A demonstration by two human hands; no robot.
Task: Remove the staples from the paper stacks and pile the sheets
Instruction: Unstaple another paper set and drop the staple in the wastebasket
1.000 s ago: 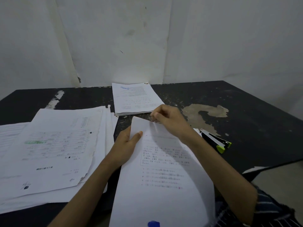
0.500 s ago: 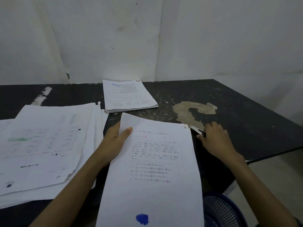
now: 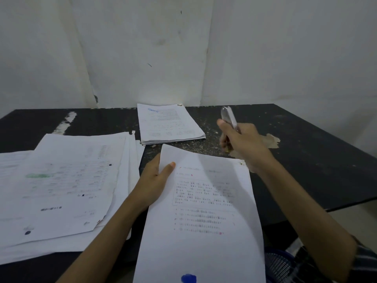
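1. Paper sheets (image 3: pixel 61 180) lie loose in a fanned, overlapping pile on the left part of the black bench (image 3: pixel 316 160), printed side up. The top one has a green smear.
2. The left hand (image 3: pixel 153 184) grips the upper left edge of a paper stack (image 3: pixel 204 211), thumb curled onto the top sheet and fingers hidden beneath.
3. That paper stack is held near the middle, with its top end over the bench and its lower end reaching past the near edge toward the person. Printed lines fill its upper half, and a blue blot (image 3: pixel 188 278) marks the bottom.
4. Behind it, a second paper stack (image 3: pixel 169 123) lies flat and squared at the far edge of the bench, apart from the held one.
5. The right hand (image 3: pixel 242 141) is raised above the bench beside the held stack's top right corner, fingers closed round a stapler (image 3: pixel 229 117). The stapler's pale end pokes up out of the fist and is blurred.
6. A worn patch (image 3: pixel 273 139) shows on the bench just right of that hand.
7. Low on the right, a blue mesh basket (image 3: pixel 279 266) sits below the bench edge, beside a striped sleeve (image 3: pixel 365 260).
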